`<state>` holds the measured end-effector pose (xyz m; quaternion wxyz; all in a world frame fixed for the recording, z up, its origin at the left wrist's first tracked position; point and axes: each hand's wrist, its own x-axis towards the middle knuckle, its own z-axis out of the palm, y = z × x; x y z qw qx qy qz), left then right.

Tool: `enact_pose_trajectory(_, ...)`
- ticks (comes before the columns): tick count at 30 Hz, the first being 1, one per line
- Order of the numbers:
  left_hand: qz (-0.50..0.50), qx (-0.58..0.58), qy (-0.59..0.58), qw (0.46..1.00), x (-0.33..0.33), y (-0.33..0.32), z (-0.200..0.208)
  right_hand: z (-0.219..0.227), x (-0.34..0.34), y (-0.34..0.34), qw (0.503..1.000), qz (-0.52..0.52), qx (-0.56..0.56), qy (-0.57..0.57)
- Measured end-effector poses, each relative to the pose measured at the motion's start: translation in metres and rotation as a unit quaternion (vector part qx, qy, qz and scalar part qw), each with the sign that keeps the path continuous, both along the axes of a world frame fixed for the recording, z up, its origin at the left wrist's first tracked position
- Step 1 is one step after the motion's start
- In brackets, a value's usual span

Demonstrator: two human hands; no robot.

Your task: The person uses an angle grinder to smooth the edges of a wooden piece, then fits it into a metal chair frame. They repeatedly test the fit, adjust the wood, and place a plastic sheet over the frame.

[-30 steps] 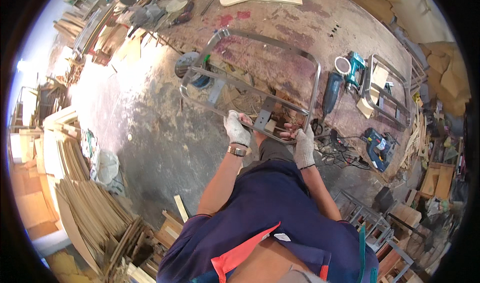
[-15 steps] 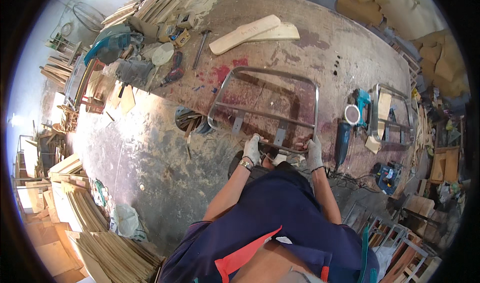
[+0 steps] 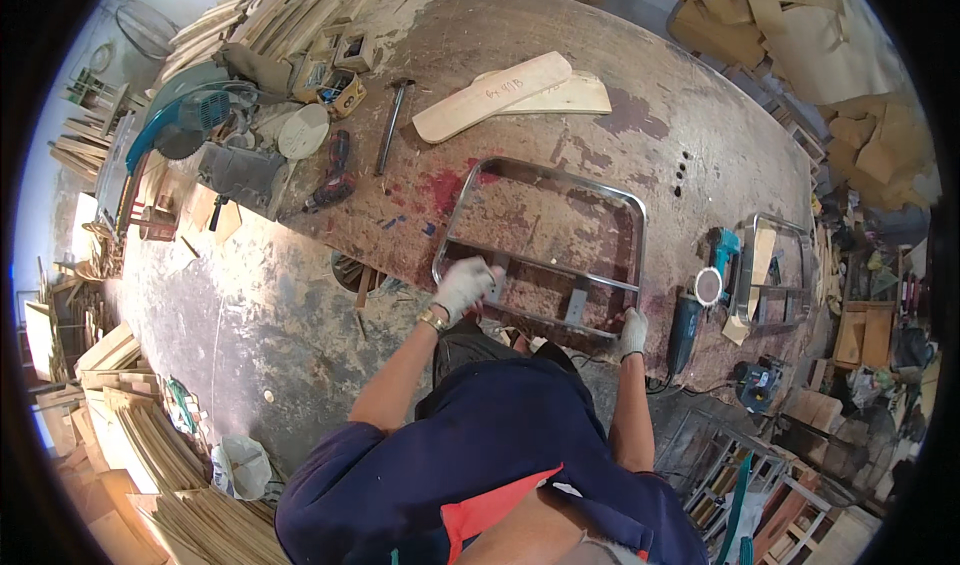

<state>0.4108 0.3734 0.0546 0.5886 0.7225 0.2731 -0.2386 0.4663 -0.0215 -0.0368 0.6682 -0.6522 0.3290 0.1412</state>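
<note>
A rounded rectangular metal frame (image 3: 641, 235) lies near the front edge of the wooden workbench, with a crossbar and two flat metal tabs (image 3: 577, 305) on its near side. My left hand (image 3: 467, 285), in a white work glove, is over the frame's near left part, beside the left tab. Its fingers are blurred, and whether they touch the metal is unclear. At the near right corner, my gloved right hand (image 3: 633, 331) is closed on the frame.
A hammer (image 3: 391, 125), a drill (image 3: 335, 175) and two curved boards (image 3: 495, 95) lie on the bench (image 3: 720, 135). An angle grinder (image 3: 685, 320) and a second metal frame (image 3: 747, 275) are on the right. A mitre saw (image 3: 205, 115) stands at the left.
My left hand has let go of the frame's near rail and moved left and up over its left side. The frame sits flatter on the bench; my right hand remains at its corner.
</note>
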Motion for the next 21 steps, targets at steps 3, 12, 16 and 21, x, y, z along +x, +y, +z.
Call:
enact_pose_trajectory(3, 0.053, 0.274, -0.213, 0.936, 0.051, 0.07, -0.003, 0.02, 0.002, 0.005, 0.944, 0.135, -0.301, 0.004)
enact_pose_trajectory(12, -0.14, 0.569, -0.313, 0.747, 0.206, 0.22, -0.071, 0.112, -0.006, 0.059, 0.814, 0.187, -0.549, 0.03)
enact_pose_trajectory(16, -0.276, 0.557, -0.372, 0.689, 0.238, 0.253, -0.103, 0.117, -0.026, 0.076, 0.842, 0.137, -0.522, -0.002)
enact_pose_trajectory(21, -0.197, 0.495, -0.439, 0.723, 0.253, 0.265, -0.1, 0.116, -0.035, 0.081, 0.871, 0.138, -0.47, -0.029)
